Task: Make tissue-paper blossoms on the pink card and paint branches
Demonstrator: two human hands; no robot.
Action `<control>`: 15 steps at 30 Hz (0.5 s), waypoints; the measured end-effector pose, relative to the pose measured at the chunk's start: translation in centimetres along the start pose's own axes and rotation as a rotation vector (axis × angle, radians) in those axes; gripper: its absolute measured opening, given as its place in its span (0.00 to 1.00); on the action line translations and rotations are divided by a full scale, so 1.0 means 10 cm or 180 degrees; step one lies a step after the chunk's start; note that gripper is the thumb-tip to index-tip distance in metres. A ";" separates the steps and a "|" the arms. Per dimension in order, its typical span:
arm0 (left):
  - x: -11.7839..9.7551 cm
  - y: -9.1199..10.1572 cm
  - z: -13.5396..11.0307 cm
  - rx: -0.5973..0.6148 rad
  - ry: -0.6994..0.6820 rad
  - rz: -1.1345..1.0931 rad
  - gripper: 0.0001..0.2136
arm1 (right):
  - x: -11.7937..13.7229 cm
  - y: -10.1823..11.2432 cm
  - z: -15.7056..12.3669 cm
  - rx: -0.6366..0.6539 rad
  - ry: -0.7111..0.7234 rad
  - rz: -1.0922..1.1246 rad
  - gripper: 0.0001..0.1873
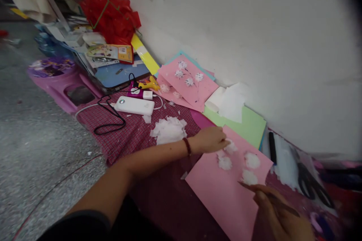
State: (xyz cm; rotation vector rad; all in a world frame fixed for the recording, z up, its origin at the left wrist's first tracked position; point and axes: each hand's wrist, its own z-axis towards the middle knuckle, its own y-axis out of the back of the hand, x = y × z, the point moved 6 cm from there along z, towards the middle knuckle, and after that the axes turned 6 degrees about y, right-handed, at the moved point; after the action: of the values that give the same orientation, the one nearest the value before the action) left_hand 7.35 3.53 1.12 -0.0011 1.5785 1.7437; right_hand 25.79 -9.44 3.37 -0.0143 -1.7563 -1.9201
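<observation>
A pink sheet of paper (215, 188) lies at an angle before me, with several round white tissue-paper tufts (251, 160) on its upper part. My left hand (212, 139) is at the sheet's upper left edge, fingers bunched against one white tuft (231, 146); whatever is under the fingertips is hidden. In my right hand (283, 214), low on the right, is a slim brown paintbrush-like tool (271, 197), its dark pointed tip just below the lowest tuft. Left of my forearm is a heap of torn white tissue (169, 130).
Pink sheets with finished-looking white blossoms (189, 79) lie against the wall, beside green paper (243, 126) and a tissue roll (216, 98). A white power bank (135, 105), cables and yellow glue gun (149, 84) are left; black scissors (313, 188) are right.
</observation>
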 end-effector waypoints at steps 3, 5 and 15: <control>0.46 0.69 0.16 -0.0180 0.0462 0.0302 0.10 | -0.03 -0.02 -0.06 -0.0002 0.0114 -0.0150 0.16; 1.01 1.19 0.14 -0.0307 0.1235 0.0808 0.07 | -0.04 -0.07 -0.13 0.0000 0.0256 -0.0231 0.15; 2.56 1.84 -0.67 -0.0394 0.2177 0.1195 0.24 | 0.26 -0.56 -0.39 0.0464 0.0457 -0.1144 0.14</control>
State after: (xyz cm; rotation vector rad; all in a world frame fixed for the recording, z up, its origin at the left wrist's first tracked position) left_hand -23.56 12.48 2.94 -0.4282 2.0392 2.2881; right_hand 22.71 -13.94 -1.47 0.5107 -1.8931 -1.9684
